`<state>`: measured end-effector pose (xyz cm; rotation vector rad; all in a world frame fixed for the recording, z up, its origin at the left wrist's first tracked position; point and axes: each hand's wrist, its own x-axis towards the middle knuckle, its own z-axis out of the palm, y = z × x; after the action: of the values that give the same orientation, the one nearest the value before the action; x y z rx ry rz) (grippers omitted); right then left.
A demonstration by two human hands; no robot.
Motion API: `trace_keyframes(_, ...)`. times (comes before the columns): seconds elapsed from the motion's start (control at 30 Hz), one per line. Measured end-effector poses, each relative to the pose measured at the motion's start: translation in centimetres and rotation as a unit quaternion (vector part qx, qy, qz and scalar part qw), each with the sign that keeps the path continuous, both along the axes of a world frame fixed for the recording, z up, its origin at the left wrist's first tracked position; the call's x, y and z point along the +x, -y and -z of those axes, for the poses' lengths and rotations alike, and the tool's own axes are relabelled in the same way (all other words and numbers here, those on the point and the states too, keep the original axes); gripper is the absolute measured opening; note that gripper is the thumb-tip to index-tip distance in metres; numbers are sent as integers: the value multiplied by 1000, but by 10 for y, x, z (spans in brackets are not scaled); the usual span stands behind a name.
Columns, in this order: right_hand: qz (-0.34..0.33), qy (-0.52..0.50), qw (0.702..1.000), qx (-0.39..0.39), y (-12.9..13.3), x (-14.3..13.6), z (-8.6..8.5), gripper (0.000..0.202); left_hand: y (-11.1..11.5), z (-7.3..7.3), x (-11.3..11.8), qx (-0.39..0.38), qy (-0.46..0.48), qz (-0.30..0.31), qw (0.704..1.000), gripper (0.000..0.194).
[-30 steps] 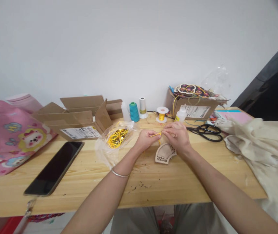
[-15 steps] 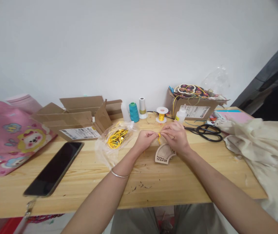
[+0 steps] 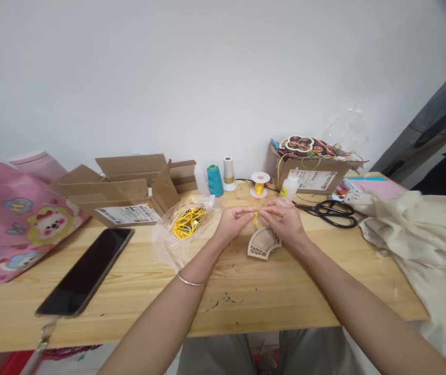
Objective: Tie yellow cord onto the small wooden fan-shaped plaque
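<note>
Both hands meet over the middle of the table, fingertips pinched on a thin yellow cord (image 3: 256, 221). My left hand (image 3: 235, 223) is closed on the cord from the left, and a short yellow end shows below its palm. From the right, my right hand (image 3: 283, 221) pinches the same cord with thumb and forefinger. Under the cord hangs or rests a fan-shaped wooden piece (image 3: 261, 244) with cut-out lattice edges; I cannot tell whether it touches the table. The fingers partly hide the knotted part of the cord.
A plastic bag of yellow cord (image 3: 187, 223) lies left of my hands, near a phone (image 3: 86, 272) and an open cardboard box (image 3: 129, 195). Behind stand a teal thread cone (image 3: 215, 180), a yellow spool (image 3: 259, 185) and a small bottle (image 3: 289, 185). Black scissors (image 3: 336, 213) and cream cloth (image 3: 422, 234) are rightward.
My right hand's fingers have drawn in lower and closer on the cord. The wooden piece has shifted slightly up and left. My left hand has barely moved.
</note>
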<state>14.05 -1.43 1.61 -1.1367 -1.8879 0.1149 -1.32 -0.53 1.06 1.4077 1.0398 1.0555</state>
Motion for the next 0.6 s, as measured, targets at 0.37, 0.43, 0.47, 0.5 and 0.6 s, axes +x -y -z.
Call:
trace_keyframes(0.37, -7, -34, 999, -5, -1, -1, 3, 14, 0, 2, 1, -16, 18, 7, 1000, 29)
trace_keyframes(0.43, -7, -31, 999, -4, -2, -1, 3, 14, 0, 2, 1, -16, 22, 5, 1000, 28)
trace_keyframes(0.47, -7, -29, 1000, -5, -2, -1, 3, 14, -1, 3, 1, -16, 22, 5, 1000, 27)
trace_keyframes(0.5, -7, -25, 1000, -5, -2, -1, 3, 14, -1, 3, 1, -19, 21, 6, 1000, 27)
trace_keyframes(0.6, -3, -14, 1000, -3, -1, -1, 2, 14, -1, 3, 0, -21, 25, 14, 999, 26)
